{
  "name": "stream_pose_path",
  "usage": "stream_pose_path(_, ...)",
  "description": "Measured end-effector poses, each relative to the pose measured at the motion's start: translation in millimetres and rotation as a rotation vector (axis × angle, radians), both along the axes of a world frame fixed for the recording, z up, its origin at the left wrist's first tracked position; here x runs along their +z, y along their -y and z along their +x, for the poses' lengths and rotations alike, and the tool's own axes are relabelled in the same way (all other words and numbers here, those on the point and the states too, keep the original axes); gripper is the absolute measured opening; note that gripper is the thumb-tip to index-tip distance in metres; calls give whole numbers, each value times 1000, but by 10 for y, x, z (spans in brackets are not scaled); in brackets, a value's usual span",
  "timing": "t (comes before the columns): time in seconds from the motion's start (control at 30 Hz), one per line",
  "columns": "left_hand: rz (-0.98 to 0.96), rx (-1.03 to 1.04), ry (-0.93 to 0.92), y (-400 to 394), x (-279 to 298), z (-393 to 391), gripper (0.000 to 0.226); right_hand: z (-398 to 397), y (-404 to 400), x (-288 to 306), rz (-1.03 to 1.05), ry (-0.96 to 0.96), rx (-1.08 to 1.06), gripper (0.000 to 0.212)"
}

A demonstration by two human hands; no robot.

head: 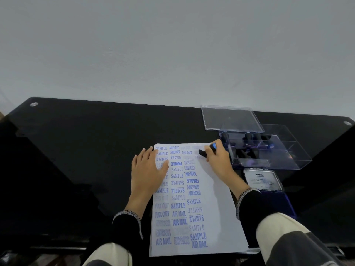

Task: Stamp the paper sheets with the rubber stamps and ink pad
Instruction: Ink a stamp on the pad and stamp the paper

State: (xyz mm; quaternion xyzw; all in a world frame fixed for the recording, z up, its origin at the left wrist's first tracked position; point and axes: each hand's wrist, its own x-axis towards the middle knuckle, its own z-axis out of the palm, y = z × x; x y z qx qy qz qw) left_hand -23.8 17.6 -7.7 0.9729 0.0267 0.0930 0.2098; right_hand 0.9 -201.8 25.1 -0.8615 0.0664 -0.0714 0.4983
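head view: my right hand (216, 162) fingers clamp the stamp (208, 149); left hand (148, 167) flat, fingers spread on the paper (211, 192). i'd press straight down, evenly.

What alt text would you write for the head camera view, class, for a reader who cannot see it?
A person's right hand presses a rubber stamp near the top of a paper sheet covered in blue stamped words, while the left hand rests flat on the sheet's left edge. On the black table, to the right, sit a clear box of stamps and an open ink pad.
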Motion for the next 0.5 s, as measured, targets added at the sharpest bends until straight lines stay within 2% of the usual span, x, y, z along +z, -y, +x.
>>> stream_pose_path(0.1, -1, 1, 2, 4, 4, 11, 62, 12, 45, 96, 253, 35, -157, 18)
stream_pose_path(0.2, -6, 4, -3, 6, 9, 9, 62, 25, 59, 219, 434, 43, -202, 21)
stream_pose_path(0.5, -12, 9, -13, 4, -3, 14, 62, 0, 63, 250, 404, 49, -166, 17)
